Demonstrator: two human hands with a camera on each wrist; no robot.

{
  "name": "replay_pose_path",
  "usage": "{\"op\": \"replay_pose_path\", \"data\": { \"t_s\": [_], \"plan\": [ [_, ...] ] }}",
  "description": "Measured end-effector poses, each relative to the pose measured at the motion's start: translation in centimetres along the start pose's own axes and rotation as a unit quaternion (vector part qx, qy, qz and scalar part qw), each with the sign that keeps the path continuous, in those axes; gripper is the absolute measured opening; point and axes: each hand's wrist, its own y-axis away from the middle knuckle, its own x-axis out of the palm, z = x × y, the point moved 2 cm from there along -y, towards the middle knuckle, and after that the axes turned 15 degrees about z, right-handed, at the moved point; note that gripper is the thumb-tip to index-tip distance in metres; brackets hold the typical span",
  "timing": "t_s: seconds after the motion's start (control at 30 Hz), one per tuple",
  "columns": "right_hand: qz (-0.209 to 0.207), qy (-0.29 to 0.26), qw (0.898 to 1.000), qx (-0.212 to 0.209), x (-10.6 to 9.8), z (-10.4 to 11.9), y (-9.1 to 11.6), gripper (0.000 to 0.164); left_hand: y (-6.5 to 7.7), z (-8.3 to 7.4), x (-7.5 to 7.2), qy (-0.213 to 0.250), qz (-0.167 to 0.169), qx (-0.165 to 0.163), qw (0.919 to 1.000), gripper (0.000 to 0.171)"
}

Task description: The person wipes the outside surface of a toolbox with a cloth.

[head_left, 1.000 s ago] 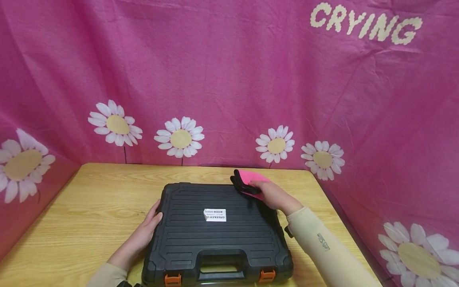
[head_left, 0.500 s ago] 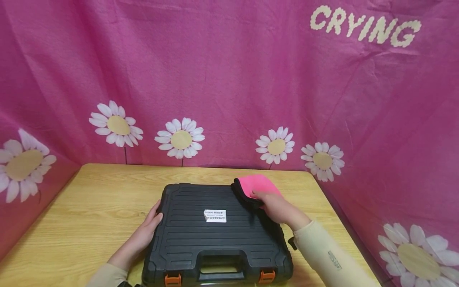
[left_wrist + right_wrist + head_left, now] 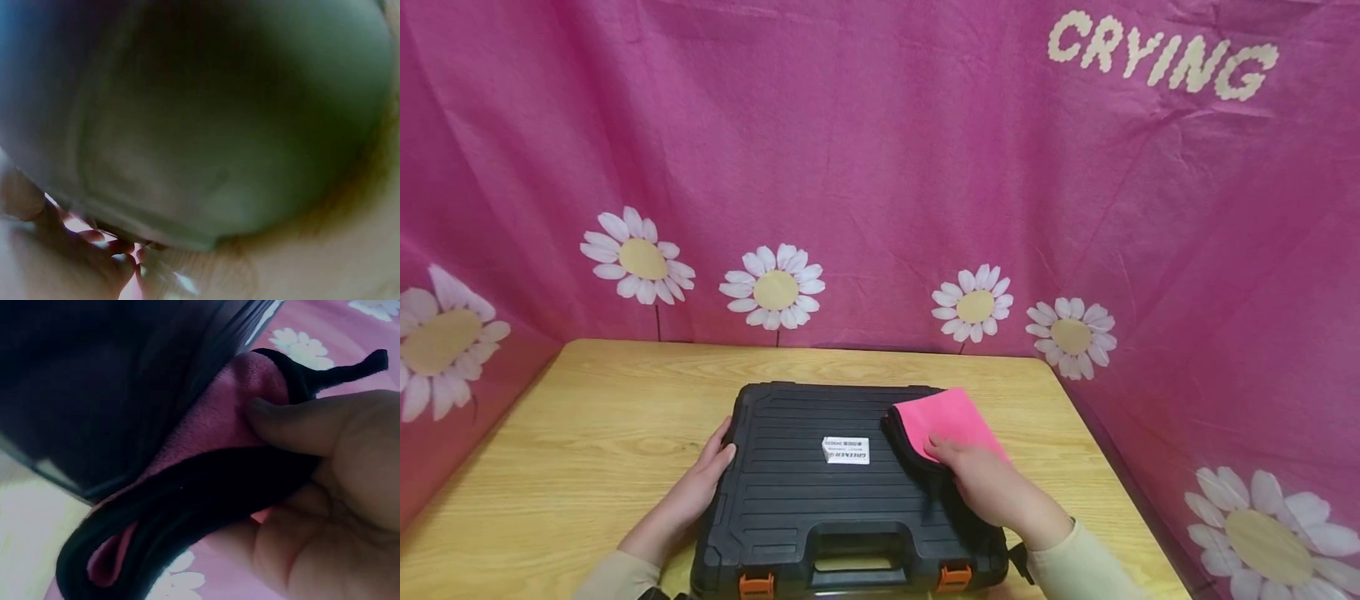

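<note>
A black plastic tool case point(image 3: 805, 500) lies on the wooden table, its carry handle and two orange latches toward me. My left hand point(image 3: 696, 487) rests against the case's left side, fingers extended along it. In the left wrist view the dark case point(image 3: 187, 125) fills most of the picture, blurred. My right hand point(image 3: 992, 483) pinches a folded pink cloth point(image 3: 951, 421) with black edging, thumb on top, over the right part of the lid. In the right wrist view the cloth point(image 3: 212, 425) shows its thick black folds, with the fingers underneath.
A white printed label point(image 3: 846, 450) sits mid-lid. Wooden tabletop point(image 3: 587, 450) extends left of the case and behind it. Pink curtains point(image 3: 865, 167) with large daisies stand along the back and both sides of the table.
My right hand has drawn the pink cloth toward me along the right part of the lid, and more of its pink face shows. The left hand has stayed at the case's side.
</note>
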Motion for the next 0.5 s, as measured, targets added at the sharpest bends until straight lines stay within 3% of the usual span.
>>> {"op": "replay_pose_path", "data": {
  "t_s": [0.5],
  "plan": [
    [0.039, -0.106, 0.992, 0.062, 1.8, 2.3, 3.1, 0.047, -0.1, -0.2, -0.1, 0.001, -0.003, -0.022, 0.9998, 0.067]
  ]
}}
